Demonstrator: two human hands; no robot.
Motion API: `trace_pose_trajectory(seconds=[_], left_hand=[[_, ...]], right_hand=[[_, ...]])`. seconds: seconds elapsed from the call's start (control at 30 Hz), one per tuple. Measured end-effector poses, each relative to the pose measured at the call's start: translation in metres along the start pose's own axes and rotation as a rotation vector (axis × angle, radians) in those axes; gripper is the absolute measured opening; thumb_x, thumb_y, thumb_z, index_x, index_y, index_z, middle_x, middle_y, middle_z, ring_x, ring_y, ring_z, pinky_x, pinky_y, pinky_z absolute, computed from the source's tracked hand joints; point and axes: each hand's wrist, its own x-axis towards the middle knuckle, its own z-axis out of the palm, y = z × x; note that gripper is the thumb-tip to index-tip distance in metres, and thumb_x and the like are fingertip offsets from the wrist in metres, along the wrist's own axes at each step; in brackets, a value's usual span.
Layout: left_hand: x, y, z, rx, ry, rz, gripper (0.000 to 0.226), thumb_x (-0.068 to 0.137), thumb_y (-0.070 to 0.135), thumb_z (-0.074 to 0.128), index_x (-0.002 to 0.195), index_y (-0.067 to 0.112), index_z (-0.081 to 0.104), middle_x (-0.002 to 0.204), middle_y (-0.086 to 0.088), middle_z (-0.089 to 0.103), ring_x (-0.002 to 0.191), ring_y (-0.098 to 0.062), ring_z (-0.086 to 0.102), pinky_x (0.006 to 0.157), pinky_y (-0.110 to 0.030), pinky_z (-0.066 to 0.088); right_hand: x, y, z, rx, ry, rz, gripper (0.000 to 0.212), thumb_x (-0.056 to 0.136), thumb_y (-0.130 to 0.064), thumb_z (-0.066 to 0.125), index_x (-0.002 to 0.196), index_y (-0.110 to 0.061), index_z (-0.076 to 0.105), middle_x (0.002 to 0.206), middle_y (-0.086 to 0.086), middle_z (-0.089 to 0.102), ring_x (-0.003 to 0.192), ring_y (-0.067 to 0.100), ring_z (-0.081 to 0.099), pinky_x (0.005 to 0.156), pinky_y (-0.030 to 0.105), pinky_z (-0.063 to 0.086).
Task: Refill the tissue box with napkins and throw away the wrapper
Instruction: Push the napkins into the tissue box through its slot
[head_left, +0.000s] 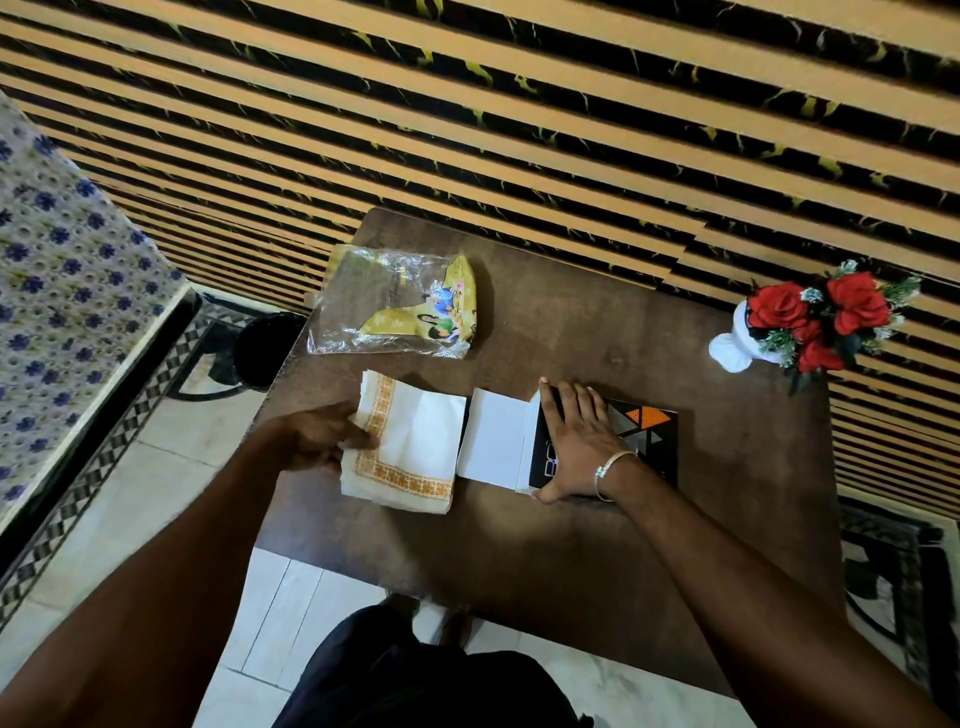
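Dark trousers (415, 680) at bottom edge, above pale floor tiles (291, 587); brown table (623, 545) beyond. Left hand (322, 441) pinching near edge of white, orange-bordered napkins (415, 441), stacked just left of white end flap (493, 441) of tissue box (644, 431); right hand (582, 441) spread flat, pressing on box top. Emptied clear-and-yellow wrapper (400, 306) behind napkins; vase of red roses (810, 322) at far right corner.

wrapper (396, 304) behind napkins (410, 441), right tabletop (727, 467) bare

home: bed (62, 291), flower vase (737, 348)
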Motion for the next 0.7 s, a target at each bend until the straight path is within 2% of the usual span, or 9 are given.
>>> trace_pose_trajectory(seconds=[0.1,0.17,0.33,0.43,0.7], left_hand=[[-0.001,-0.001,0.001,0.044,0.082,0.081,0.041,0.087,-0.004,0.065,0.116,0.024,0.057,0.113,-0.012,0.072,0.089,-0.025,0.075,0.069,-0.041,0.062],[-0.002,-0.003,-0.001,0.058,0.111,0.112,0.039,0.087,-0.005,0.063,0.113,0.023,0.061,0.110,-0.013,0.073,0.084,-0.024,0.076,0.064,-0.040,0.061],[-0.004,-0.015,-0.011,-0.126,0.071,0.136,0.043,0.086,-0.006,0.062,0.123,0.015,0.061,0.118,-0.016,0.072,0.098,-0.033,0.073,0.079,-0.047,0.061],[-0.005,-0.019,-0.010,-0.163,0.053,0.156,0.043,0.087,-0.006,0.060,0.124,0.015,0.058,0.121,-0.016,0.070,0.106,-0.038,0.069,0.093,-0.058,0.053],[-0.008,-0.026,-0.009,-0.170,0.011,0.195,0.054,0.085,-0.005,0.067,0.133,0.017,0.055,0.125,-0.013,0.069,0.113,-0.036,0.067,0.094,-0.056,0.054]], right_hand=[[0.000,0.000,0.000,0.001,-0.002,0.000,0.151,0.047,-0.073,0.074,0.151,-0.014,-0.017,0.161,0.017,0.002,0.149,0.039,0.002,0.122,0.051,0.000],[0.001,0.000,0.000,0.000,-0.009,0.001,0.151,0.047,-0.073,0.075,0.151,-0.014,-0.018,0.161,0.017,0.000,0.149,0.039,0.000,0.122,0.051,0.000],[0.001,0.001,0.000,-0.001,-0.022,0.002,0.151,0.048,-0.072,0.075,0.151,-0.014,-0.019,0.162,0.017,-0.003,0.150,0.039,-0.002,0.122,0.051,-0.001],[0.000,0.000,-0.001,-0.001,-0.023,0.002,0.151,0.049,-0.073,0.075,0.151,-0.014,-0.019,0.162,0.017,-0.003,0.150,0.039,-0.002,0.122,0.051,-0.001],[0.000,0.000,0.000,-0.001,-0.003,0.001,0.152,0.047,-0.072,0.075,0.151,-0.014,-0.019,0.160,0.016,0.000,0.149,0.038,0.001,0.122,0.049,-0.002]])
